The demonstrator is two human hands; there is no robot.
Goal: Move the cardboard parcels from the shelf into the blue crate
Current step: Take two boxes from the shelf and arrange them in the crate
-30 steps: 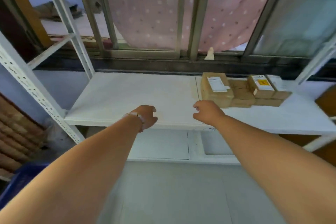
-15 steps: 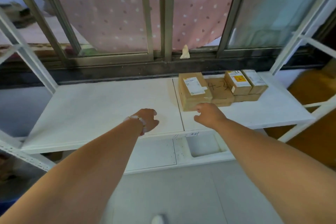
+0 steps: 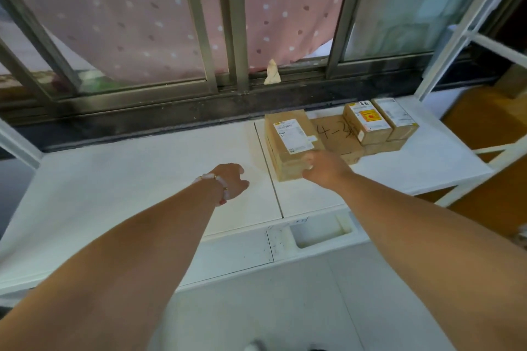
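Observation:
Several cardboard parcels sit at the back right of the white shelf (image 3: 128, 179). The nearest is a tall labelled parcel (image 3: 291, 139). Beside it lies a flat parcel marked "4-3" (image 3: 333, 134), then a small parcel with an orange label (image 3: 368, 122) and another small parcel (image 3: 395, 115) stacked on a lower box. My right hand (image 3: 325, 167) touches the front right corner of the tall parcel, its fingers curled at the edge. My left hand (image 3: 231, 179), with a bead bracelet on the wrist, hovers over bare shelf to the left and holds nothing. The blue crate is out of view.
A barred window (image 3: 228, 23) with a pink dotted curtain stands right behind the shelf. White shelf uprights (image 3: 462, 25) rise at the right. A lower white shelf with a recessed tray (image 3: 322, 229) lies below. Brown cardboard (image 3: 490, 128) stands at the far right.
The view has swung right and closer to the shelf. My right hand has reached forward from the shelf's front to the tall parcel's corner. My left hand has stayed over the bare shelf.

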